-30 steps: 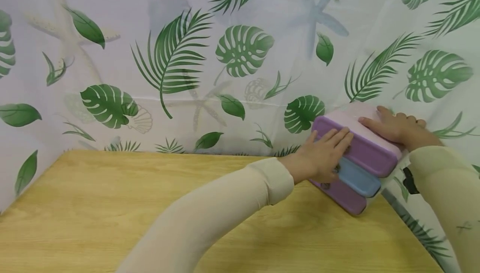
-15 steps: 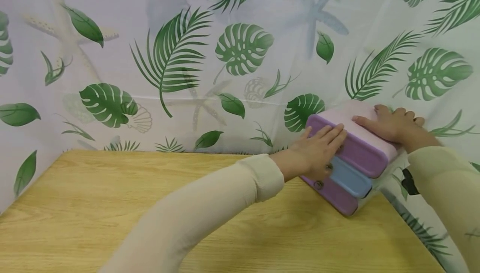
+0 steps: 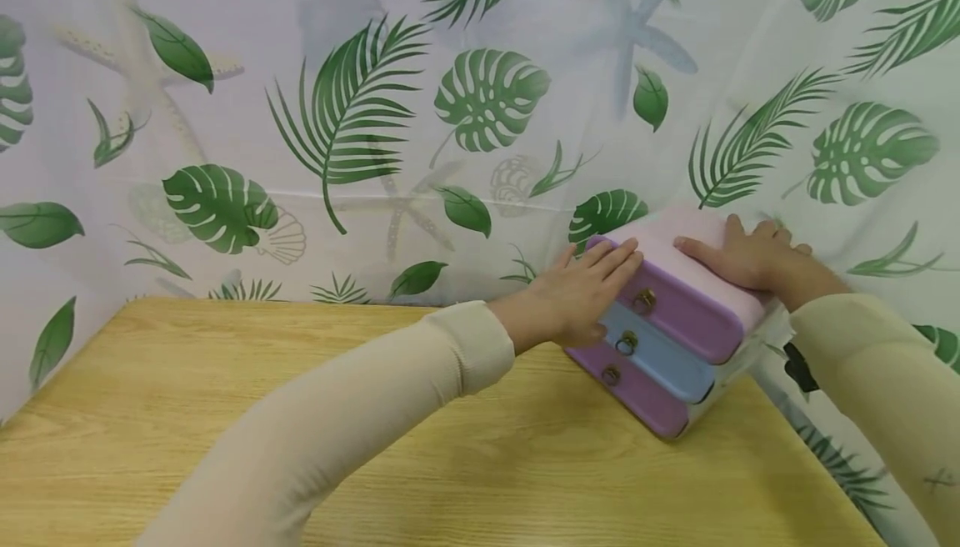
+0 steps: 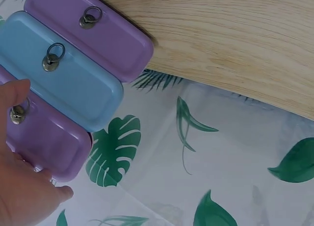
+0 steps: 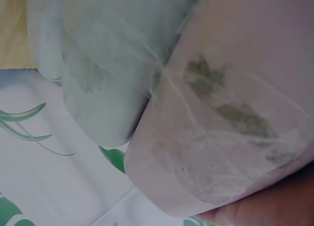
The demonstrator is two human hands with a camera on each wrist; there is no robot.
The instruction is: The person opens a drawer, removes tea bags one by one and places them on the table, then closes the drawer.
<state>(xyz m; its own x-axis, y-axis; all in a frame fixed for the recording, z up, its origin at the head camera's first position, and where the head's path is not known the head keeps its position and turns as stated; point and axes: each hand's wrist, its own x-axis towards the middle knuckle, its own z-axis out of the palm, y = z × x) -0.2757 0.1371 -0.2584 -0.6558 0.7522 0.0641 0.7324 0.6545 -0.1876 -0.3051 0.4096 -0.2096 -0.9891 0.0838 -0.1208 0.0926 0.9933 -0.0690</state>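
Observation:
A small three-drawer storage box (image 3: 693, 251) with a pale pink top stands at the table's back right corner. Its fronts are a purple top drawer (image 3: 697, 330), a blue middle drawer (image 4: 73, 79) and a purple bottom drawer (image 4: 103, 37), each with a ring pull. My left hand (image 3: 577, 293) rests with straight fingers against the front's upper left. My right hand (image 3: 757, 255) holds the top, thumb laid across it and fingers bent over the rear edge. In the right wrist view, the pale back (image 5: 211, 123) has dark smudges, and part of my hand (image 5: 274, 206) shows along its edge.
The wooden table (image 3: 450, 464) stretches to the left and front of the box. A white leaf-print cloth (image 3: 360, 113) hangs behind it and beside its right edge. A small black object (image 3: 801, 368) shows beneath my right wrist.
The drawer box has moved left along the table, and both hands have moved with it. The ring pulls, earlier partly covered by my left hand, now show.

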